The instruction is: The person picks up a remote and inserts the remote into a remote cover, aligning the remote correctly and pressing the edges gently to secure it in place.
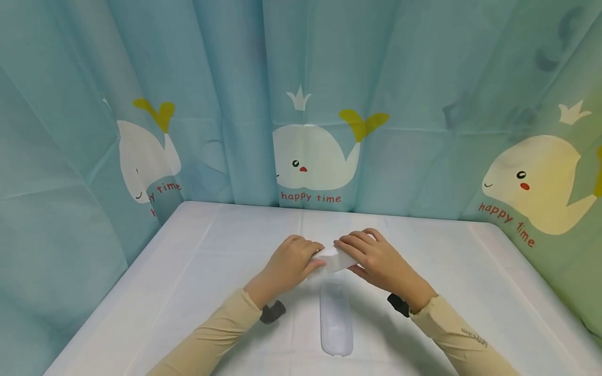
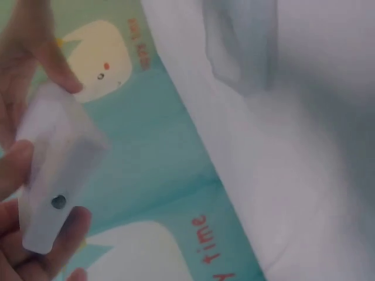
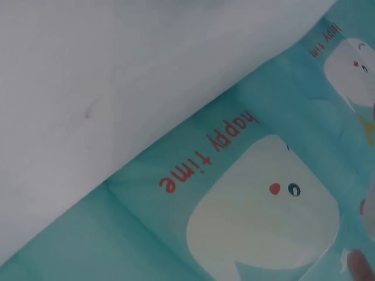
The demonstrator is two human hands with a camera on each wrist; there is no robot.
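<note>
Both hands hold a white plastic piece between them, raised over the table. My left hand grips its left end, thumb on the near side. At the right end, my right hand has its fingers over the top and the thumb below. The left wrist view shows the piece as long and angular, with a small dark heart-shaped spot on one face. Below the hands lies a long, translucent, round-cornered case half. Only a fingertip shows in the right wrist view.
The table has a white cover and rounded far corners. A pale blue curtain printed with whales hangs along its far and side edges. Dark bands show beside both wrists.
</note>
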